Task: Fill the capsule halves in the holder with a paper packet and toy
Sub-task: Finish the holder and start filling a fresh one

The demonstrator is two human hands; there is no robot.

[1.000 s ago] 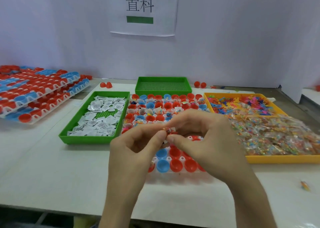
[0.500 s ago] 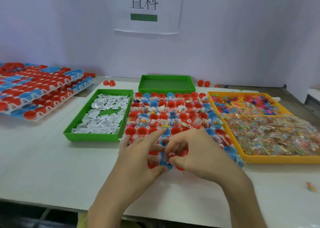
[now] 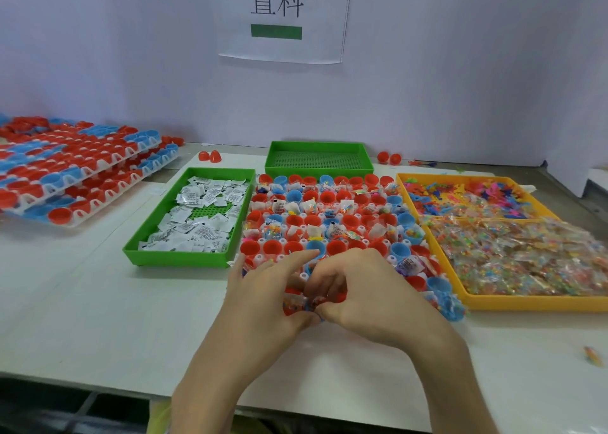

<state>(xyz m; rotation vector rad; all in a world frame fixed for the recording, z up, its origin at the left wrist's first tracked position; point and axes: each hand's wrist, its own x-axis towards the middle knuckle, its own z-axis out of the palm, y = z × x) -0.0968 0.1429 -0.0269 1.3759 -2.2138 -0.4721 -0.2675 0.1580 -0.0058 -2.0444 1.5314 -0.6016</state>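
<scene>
On the white table (image 3: 98, 302) a white holder (image 3: 391, 259) sits in the middle, its sockets filled with red and blue capsule halves (image 3: 329, 223). Many of the far and middle halves already carry a white paper packet or a clear bag of coloured toy bits; a row of red and blue ones just beyond the hands looks empty.

Both hands are down on the holder's near edge. The left hand (image 3: 263, 295) has its index finger stretched out over a blue half while its thumb and the right hand (image 3: 371, 295) pinch together on a small clear toy bag (image 3: 296, 303) pressed into a near-row half (fingers closed on it, though which hand bears the grip I cannot tell).

There are three trays and a stack. The green tray (image 3: 184, 259) just left of the holder holds a loose heap of white printed paper packets (image 3: 197, 216). A second green tray (image 3: 319, 170) behind the holder shows only its perforated floor. The yellow tray (image 3: 533, 303) to the right has two compartments: bright loose toys (image 3: 467, 196) in the far one, clear bagged toys (image 3: 526, 256) in the near one. At far left lies a stack of loaded holders (image 3: 75, 173). Four loose red halves rest near the wall, two (image 3: 210, 155) on the left and two (image 3: 389, 157) on the right.
</scene>
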